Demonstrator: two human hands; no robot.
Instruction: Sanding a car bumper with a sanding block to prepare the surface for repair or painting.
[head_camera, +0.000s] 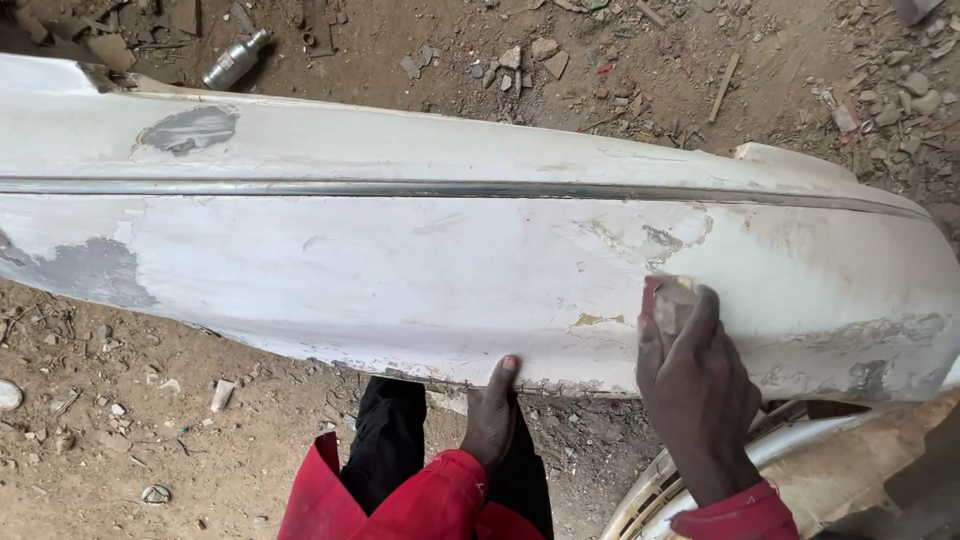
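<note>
A long white car bumper (400, 260) lies across the view, with a dark trim strip along it and grey patches where the paint is worn off. My right hand (695, 390) presses a small reddish sanding block (668, 300) flat against the bumper's face near its right end. My left hand (492, 415) grips the bumper's lower edge, thumb laid up on the white surface, fingers hidden beneath. Both arms wear red sleeves.
Dirt ground strewn with stones and scraps surrounds the bumper. A metal spray can (235, 60) lies at the far left beyond it. Another pale curved car part (800, 450) sits at the lower right. My dark trousers (390, 440) stand below the bumper.
</note>
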